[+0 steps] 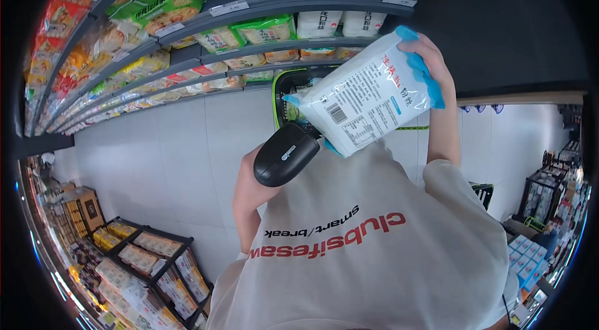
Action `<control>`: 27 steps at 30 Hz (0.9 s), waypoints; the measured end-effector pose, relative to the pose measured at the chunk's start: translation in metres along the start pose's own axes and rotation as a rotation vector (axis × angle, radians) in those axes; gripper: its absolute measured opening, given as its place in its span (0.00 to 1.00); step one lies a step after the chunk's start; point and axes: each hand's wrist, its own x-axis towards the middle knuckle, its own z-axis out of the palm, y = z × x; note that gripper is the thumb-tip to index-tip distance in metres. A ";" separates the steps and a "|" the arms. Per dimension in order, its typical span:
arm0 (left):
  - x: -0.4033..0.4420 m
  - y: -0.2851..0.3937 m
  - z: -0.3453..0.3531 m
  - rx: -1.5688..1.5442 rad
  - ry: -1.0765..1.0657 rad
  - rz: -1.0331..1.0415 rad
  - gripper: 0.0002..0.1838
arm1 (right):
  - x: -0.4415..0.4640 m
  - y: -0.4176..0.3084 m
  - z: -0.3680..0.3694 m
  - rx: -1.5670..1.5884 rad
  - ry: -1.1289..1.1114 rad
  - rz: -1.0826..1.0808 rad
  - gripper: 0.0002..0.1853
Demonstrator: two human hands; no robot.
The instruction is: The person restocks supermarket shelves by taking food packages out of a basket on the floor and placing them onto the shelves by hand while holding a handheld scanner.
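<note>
My left hand (248,166) is closed around a black handheld barcode scanner (287,154), whose body hides most of the fingers. My right hand (430,58) grips the blue top corner of a white plastic food bag (380,90) with blue ends. The bag is tilted in front of my chest, its printed back turned up toward me. Its barcode (337,113) lies just above and to the right of the scanner. Partly hidden behind the bag, a black basket with a green rim (276,99) holds items I cannot make out.
Shelves (262,15) with bagged noodles (268,29) and white packets (319,24) run along the front and left. Behind on the left stands a black rack of packages (156,255). Stacked boxes (527,261) are at the right, on a pale tiled floor (181,155).
</note>
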 end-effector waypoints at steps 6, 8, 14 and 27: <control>0.013 0.012 0.011 0.049 -0.099 0.043 0.22 | -0.017 -0.007 -0.019 0.009 0.030 -0.132 0.10; 0.016 0.012 0.014 0.061 -0.131 0.047 0.22 | -0.020 -0.007 -0.025 0.021 0.074 -0.149 0.09; 0.023 0.016 0.028 0.045 -0.142 0.031 0.21 | -0.029 -0.005 -0.042 0.034 0.047 -0.174 0.10; 0.035 0.028 0.040 0.098 -0.149 0.090 0.18 | -0.048 -0.034 -0.074 0.136 0.187 -0.260 0.17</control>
